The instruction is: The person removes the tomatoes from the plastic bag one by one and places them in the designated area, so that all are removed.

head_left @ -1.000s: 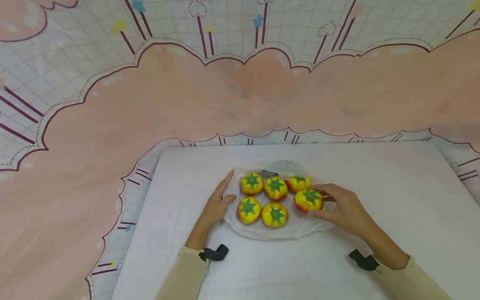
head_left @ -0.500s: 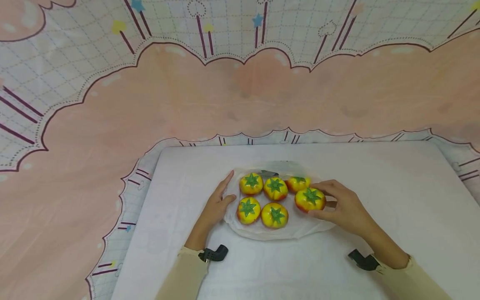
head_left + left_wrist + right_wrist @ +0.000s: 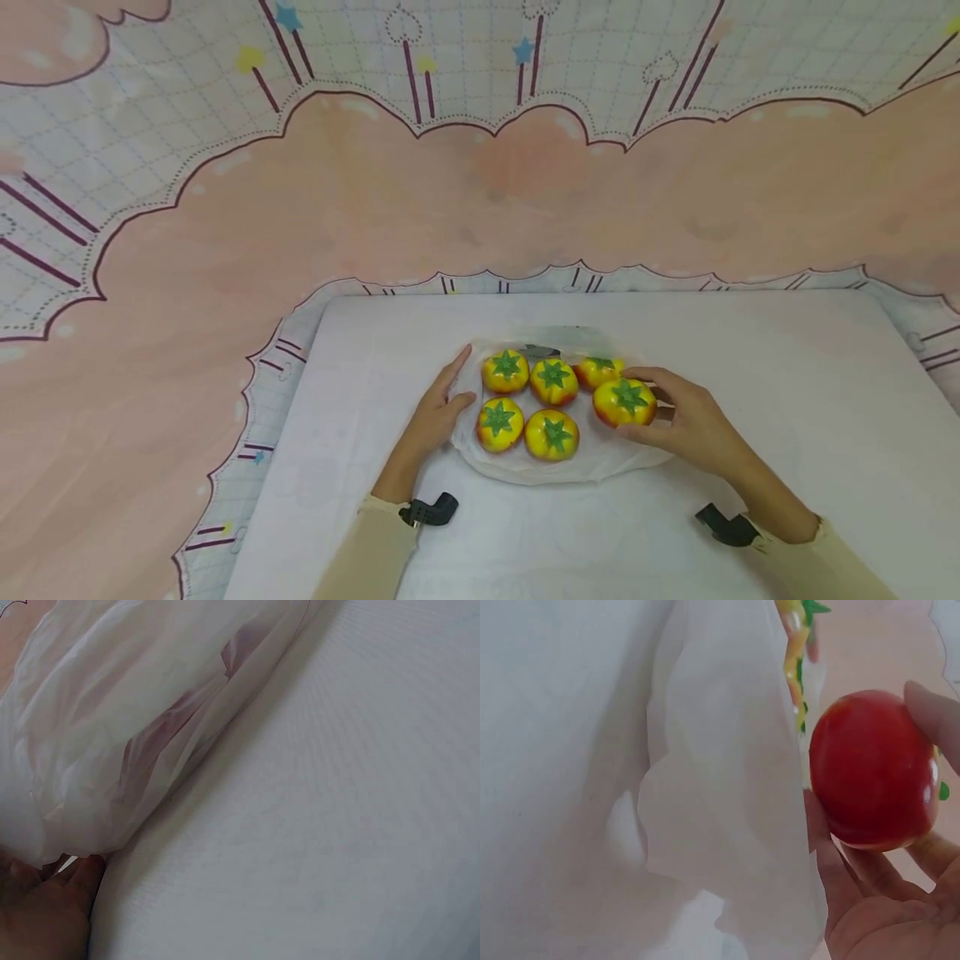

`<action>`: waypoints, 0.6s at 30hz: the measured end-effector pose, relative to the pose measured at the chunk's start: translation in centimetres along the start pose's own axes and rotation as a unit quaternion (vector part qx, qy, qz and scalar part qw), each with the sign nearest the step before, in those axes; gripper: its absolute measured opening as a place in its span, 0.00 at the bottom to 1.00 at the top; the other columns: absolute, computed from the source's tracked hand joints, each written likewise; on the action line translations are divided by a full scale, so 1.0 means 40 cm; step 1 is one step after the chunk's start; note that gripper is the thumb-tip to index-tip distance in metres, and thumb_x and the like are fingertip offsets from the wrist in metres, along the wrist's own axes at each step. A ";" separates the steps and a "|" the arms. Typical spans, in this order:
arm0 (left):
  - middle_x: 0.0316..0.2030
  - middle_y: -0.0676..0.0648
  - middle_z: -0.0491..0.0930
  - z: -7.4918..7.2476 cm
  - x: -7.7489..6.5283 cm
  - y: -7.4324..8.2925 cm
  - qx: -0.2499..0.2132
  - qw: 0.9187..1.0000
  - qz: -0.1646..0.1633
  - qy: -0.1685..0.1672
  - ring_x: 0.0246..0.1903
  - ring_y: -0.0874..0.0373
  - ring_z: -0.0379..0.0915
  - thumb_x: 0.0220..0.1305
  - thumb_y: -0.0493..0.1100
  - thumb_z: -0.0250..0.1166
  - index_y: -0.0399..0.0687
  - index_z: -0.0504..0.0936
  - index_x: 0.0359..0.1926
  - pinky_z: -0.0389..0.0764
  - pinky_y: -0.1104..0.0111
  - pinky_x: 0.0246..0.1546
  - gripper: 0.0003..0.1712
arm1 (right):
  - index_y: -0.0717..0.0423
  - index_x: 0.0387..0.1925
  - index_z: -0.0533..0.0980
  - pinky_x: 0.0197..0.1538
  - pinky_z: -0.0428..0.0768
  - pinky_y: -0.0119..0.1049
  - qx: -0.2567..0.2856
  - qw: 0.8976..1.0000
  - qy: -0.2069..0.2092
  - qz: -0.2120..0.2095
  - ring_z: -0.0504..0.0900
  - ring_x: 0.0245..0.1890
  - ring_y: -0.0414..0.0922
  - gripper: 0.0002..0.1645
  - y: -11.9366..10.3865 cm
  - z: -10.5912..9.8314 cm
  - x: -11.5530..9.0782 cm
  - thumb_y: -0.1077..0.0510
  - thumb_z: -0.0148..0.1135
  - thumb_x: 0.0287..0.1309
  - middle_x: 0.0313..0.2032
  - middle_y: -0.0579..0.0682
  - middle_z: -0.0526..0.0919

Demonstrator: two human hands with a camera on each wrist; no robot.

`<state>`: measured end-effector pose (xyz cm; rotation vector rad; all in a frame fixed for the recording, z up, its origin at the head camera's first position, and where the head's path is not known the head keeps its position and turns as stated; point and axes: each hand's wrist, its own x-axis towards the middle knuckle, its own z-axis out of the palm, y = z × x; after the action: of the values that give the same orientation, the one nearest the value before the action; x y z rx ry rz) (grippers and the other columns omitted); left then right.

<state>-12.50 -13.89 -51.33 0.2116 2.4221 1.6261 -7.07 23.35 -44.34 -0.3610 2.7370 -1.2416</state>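
Note:
My right hand (image 3: 690, 417) holds a toy tomato (image 3: 624, 403) between thumb and fingers, at the right side of a white plastic bag (image 3: 517, 477). Its top is yellow with a green star-shaped leaf; in the right wrist view the underside of this tomato (image 3: 874, 769) is red. Several more tomatoes (image 3: 551, 435) lie within the bag's spread rim. At the left rim rests my left hand (image 3: 433, 417), index finger straight and thumb spread. In the left wrist view, this hand (image 3: 49, 911) touches the bag wall (image 3: 112, 750) from outside; some fingers are hidden.
A dark patch (image 3: 540, 352) shows at the back of the bag, behind the tomatoes. The bag lies on a white tabletop (image 3: 570, 542). Behind the table hangs a pink printed cloth (image 3: 525, 200). Black wrist cameras (image 3: 431, 509) sit on both wrists.
The tomato in my right hand has turned slightly and shifted a little to the right. The left hand stays at the bag's rim. The whole view has moved slightly.

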 end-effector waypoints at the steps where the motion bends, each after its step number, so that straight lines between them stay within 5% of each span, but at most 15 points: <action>1: 0.80 0.61 0.51 -0.001 -0.001 0.000 0.001 1.000 0.000 -0.001 0.81 0.55 0.43 0.72 0.40 0.56 0.88 0.55 0.75 0.47 0.47 0.80 0.42 | 0.51 0.65 0.73 0.54 0.86 0.48 0.002 1.000 0.001 0.003 0.82 0.58 0.57 0.41 -0.002 0.000 -0.002 0.45 0.78 0.52 0.64 0.57 0.78; 18: 0.80 0.62 0.51 0.002 0.000 0.005 0.002 1.000 0.005 0.001 0.81 0.56 0.43 0.72 0.41 0.55 0.87 0.55 0.76 0.47 0.47 0.80 0.41 | 0.49 0.68 0.71 0.50 0.88 0.37 0.048 0.998 0.007 0.034 0.76 0.63 0.66 0.39 0.002 -0.037 -0.027 0.49 0.76 0.56 0.68 0.59 0.72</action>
<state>-12.47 -13.74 -51.17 0.2225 2.4299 1.6256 -6.35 24.76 -43.42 -0.2491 2.6648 -1.3561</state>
